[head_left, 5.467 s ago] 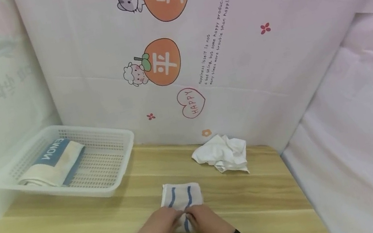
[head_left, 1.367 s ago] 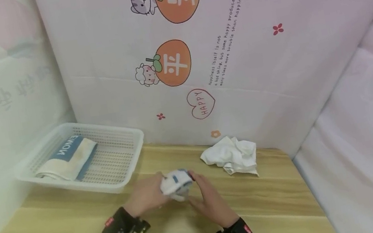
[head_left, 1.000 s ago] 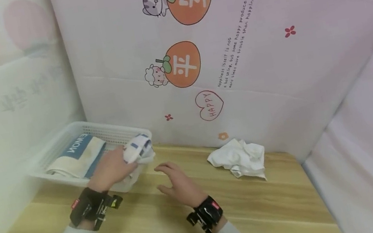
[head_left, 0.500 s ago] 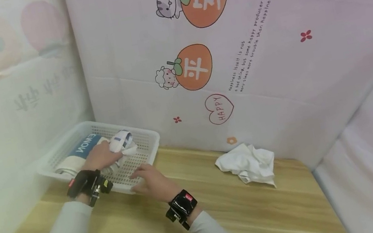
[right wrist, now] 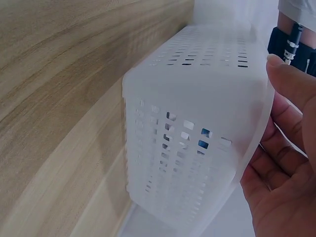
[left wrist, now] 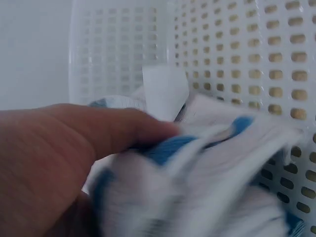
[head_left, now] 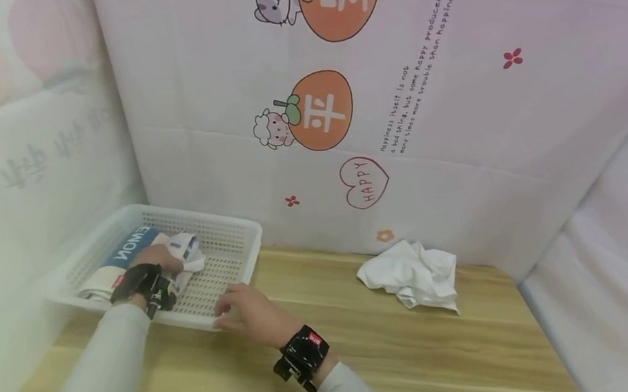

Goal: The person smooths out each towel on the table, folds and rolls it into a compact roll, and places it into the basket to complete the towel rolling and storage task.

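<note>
In the head view my left hand (head_left: pixel 156 257) is down inside the white plastic basket (head_left: pixel 199 214), holding a small folded white towel with blue stripes (head_left: pixel 187 248). The left wrist view shows the thumb pressed on the striped towel (left wrist: pixel 212 165), whose folds are loose and blurred; most of the other fingers are hidden. My right hand (head_left: pixel 256 318) is at the basket's near right corner. Seen from the right wrist, its thumb lies outside the rim (right wrist: pixel 264 116) and the fingers curl over the other side. Under my left hand lies a folded cream-and-blue towel (head_left: pixel 133 245) with printed letters.
A crumpled white cloth (head_left: pixel 413 274) lies on the wooden table (head_left: pixel 418 360) near the back, right of the basket. Printed fabric walls (head_left: pixel 433 189) stand behind and on both sides. The basket sits close to the left wall.
Both hands first worked the striped towel on the table. The left hand then carried it left and lowered it into the basket, while the right let go and moved to the basket's rim.
</note>
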{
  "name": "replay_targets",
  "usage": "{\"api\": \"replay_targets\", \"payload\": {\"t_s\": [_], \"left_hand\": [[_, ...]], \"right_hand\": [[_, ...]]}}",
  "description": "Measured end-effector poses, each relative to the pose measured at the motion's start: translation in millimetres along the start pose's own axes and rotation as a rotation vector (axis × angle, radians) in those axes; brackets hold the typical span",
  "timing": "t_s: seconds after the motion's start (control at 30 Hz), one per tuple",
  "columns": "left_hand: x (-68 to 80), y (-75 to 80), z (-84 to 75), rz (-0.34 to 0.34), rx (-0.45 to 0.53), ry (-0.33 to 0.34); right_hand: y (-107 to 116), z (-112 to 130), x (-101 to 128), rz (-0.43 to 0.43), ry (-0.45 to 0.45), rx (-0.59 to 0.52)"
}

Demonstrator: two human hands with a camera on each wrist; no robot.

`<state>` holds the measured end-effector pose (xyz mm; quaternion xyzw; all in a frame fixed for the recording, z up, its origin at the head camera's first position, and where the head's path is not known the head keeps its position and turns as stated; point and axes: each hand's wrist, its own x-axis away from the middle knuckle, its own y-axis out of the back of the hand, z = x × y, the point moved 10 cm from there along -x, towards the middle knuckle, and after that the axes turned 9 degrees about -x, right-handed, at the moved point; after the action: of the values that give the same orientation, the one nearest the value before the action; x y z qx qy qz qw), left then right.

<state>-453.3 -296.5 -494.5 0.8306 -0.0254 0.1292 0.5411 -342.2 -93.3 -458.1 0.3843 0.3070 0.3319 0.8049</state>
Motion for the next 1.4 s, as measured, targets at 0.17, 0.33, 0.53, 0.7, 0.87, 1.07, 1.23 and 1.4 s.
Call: {"api": "replay_targets", "payload": {"t_s": [0.17,0.33,0.53,0.7,0.87,1.07,1.23,1.4], "left_hand": [[11.1,-1.9,0.3,0.023,0.058,0.023],[15.0,4.3,-12.8,0.048,0.036,-0.078],[38.0,17.7,-56.7,-0.016,-0.016,-0.288],[70.4,27.3,-101.0,-0.187,-0.002,-0.425],[104.9,23.3,-138.8,-0.312,0.103,-0.519],[133.9,-5.7,-178.0,-0.364,0.260,-0.620],[145.4,-46.6,-196.6,-0.330,0.337,-0.627],[149.8,-100.1,-210.1,-0.170,0.389,-0.612]], "right_hand": [[5,3,4,-0.001,0.010,0.009],[12,1,11,0.001,0.033,-0.033],[56,-40,44,-0.122,-0.018,-0.166],[113,-95,95,-0.279,-0.082,-0.135],[170,-158,156,-0.435,-0.211,0.001],[205,-233,230,-0.430,-0.624,0.166],[191,-273,266,-0.362,-0.831,0.179],[181,-279,278,-0.419,-0.810,0.153]]}}
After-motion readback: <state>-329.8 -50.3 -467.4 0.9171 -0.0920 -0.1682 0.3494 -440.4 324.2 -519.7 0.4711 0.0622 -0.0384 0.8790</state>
